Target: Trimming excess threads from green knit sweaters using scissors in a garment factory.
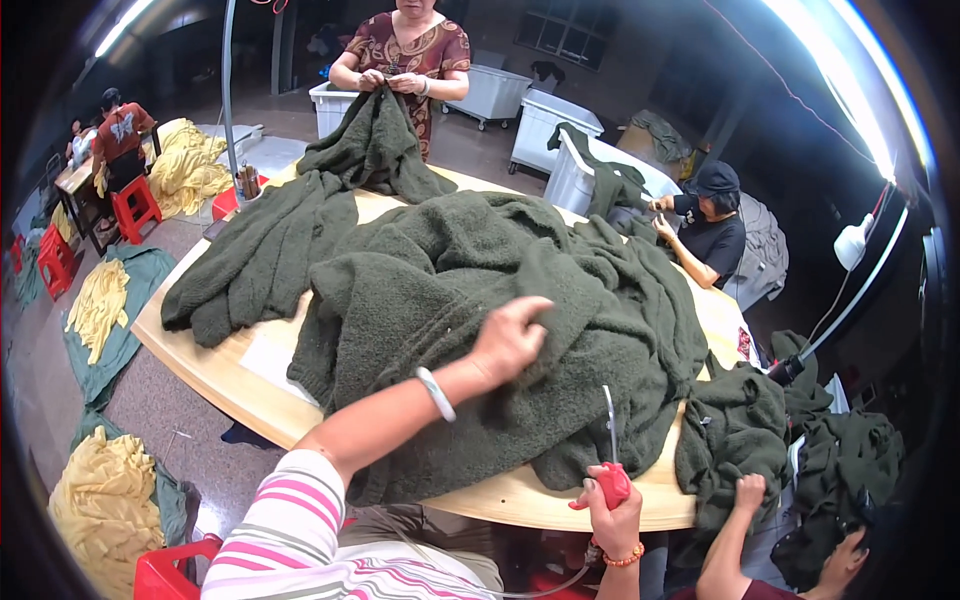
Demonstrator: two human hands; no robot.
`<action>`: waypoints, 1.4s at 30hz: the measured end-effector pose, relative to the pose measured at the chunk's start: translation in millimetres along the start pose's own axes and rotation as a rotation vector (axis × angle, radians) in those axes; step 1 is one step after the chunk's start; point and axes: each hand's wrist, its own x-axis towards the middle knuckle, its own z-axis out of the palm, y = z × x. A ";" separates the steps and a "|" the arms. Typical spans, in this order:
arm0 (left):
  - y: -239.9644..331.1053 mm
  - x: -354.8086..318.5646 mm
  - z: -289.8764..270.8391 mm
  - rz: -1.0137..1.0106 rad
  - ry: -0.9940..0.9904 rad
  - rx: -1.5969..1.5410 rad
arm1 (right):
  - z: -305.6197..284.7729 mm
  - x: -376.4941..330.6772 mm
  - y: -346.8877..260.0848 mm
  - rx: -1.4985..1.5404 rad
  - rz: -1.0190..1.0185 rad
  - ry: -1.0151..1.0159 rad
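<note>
Two hands working mid-frame: left hand (510,338) pinching green fuzzy cloth (470,290), right hand (612,518) squeezing red tool (610,484) lower down.

- A grey speckled floor (170,400) under a pale wooden table (215,375).
- Red plastic stools (135,208) at left, near heaps of yellow cloth (100,505).
- White wheeled bins (492,92) along the dim far wall, below a barred window (565,30).
- Bright tube lights (850,90) overhead; a white lamp (852,243) at right.

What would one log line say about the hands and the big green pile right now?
left hand: gripping dark green fleece garment | right hand: holding red-handled tool | pile on round wooden table | others handling garments nearby
</note>
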 end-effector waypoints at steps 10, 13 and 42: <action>37.7 -114.7 5.5 0.380 -0.958 -0.069 | -24.4 0.6 6.4 -0.009 -0.038 0.119; 39.7 -98.7 -44.1 0.316 -0.419 0.094 | -15.5 -0.9 9.5 0.084 0.028 0.081; -80.2 -66.1 -106.7 -0.953 -0.067 -0.946 | 108.6 67.1 -57.1 -0.812 -0.063 -0.419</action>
